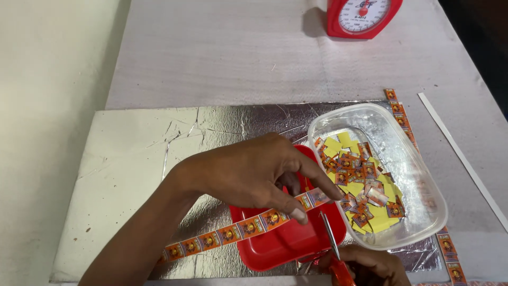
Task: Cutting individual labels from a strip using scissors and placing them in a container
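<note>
The left hand (254, 172) is pinching the sticker strip (233, 233) over the red tray (280, 243). The right hand (370, 265) is gripping the scissors (330, 241), blades open beside the fingertips (299, 214), which could get nicked.

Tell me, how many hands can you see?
2. The left hand pinches the sticker strip over the red tray; the right hand holds scissors at the bottom edge.

Soft daylight, foil glare, sharp focus
</note>
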